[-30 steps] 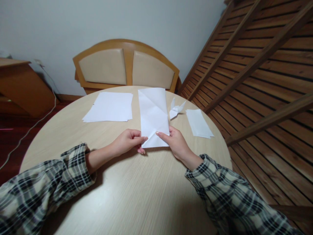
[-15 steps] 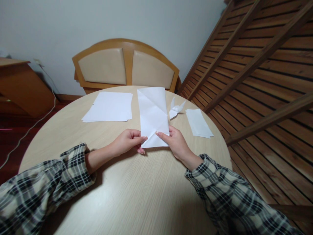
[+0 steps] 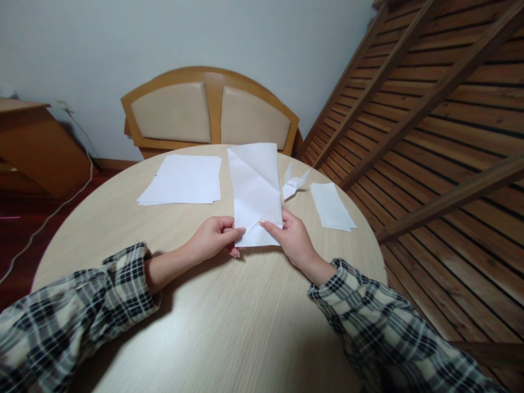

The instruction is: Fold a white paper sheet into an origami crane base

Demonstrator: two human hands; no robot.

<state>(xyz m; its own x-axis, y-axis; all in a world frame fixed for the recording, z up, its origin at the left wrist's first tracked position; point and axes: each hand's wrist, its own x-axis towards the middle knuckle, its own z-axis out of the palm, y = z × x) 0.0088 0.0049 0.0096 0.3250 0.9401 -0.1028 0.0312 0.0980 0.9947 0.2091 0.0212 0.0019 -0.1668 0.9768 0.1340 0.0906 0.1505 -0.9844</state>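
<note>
Creased white paper [image 3: 254, 188] is held upright in line with a padded wooden panel [image 3: 215, 103], over the far middle of a pale round table [image 3: 229, 327]. It is flanked on the left by a stack of white sheets [image 3: 182, 180], and on the right by a folded paper figure [image 3: 291, 186], set just beside it, and a narrower paper pile [image 3: 332, 206]. The near left corner is pinched by the left hand [image 3: 213, 237], thumb on top; the near right side is clasped by the right hand [image 3: 297, 239], thumb laid across the face. Most of the fingers are hidden under the paper, and whether it is lifted cannot be told. Both plaid sleeves [image 3: 129, 281] are cut off by the frame. The table's far rim is overlapped by the paper; bare tabletop is left between the forearms
</note>
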